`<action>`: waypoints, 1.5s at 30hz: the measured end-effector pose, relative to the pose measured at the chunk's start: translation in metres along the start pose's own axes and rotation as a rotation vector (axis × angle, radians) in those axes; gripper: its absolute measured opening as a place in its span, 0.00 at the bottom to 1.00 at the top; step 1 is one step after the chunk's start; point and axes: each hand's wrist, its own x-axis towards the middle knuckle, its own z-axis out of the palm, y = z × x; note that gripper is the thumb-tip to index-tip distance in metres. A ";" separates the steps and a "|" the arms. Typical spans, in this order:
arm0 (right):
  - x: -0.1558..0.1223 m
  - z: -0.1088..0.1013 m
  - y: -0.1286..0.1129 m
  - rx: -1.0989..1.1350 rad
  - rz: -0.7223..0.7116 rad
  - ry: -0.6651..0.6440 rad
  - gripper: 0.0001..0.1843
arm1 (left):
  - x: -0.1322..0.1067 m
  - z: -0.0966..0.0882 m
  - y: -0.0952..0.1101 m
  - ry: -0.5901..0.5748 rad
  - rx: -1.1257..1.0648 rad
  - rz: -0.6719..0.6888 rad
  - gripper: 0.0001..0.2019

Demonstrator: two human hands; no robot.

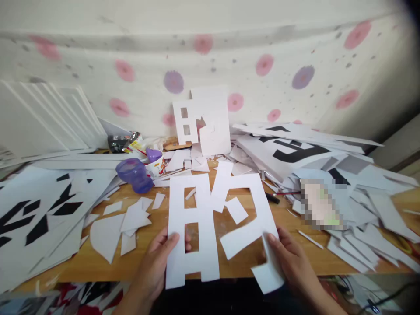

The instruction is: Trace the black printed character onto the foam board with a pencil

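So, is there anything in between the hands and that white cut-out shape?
No, nothing visible is in the way: the left hand and right hand already hold the white cut-out by its sides, thumbs on top.

Looks from head height in a single wide view, faces forward and down across the table (pixel 108 270), sits close above left hand (pixel 159 253) and right hand (pixel 291 256), reaches the spotted cloth (pixel 146 94) straight ahead.
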 end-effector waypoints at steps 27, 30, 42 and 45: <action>0.055 0.058 -0.022 -0.211 -0.286 -0.115 0.32 | 0.011 -0.045 0.008 0.067 0.022 0.234 0.25; 0.060 0.060 -0.014 -0.245 -0.342 -0.064 0.34 | 0.012 -0.041 0.009 0.051 0.063 0.267 0.23; 0.062 0.033 -0.005 -0.420 -0.444 0.105 0.37 | 0.001 -0.019 0.011 -0.064 0.115 0.250 0.23; 0.061 0.027 -0.005 -0.390 -0.389 0.092 0.36 | 0.003 -0.014 0.010 -0.101 0.115 0.246 0.23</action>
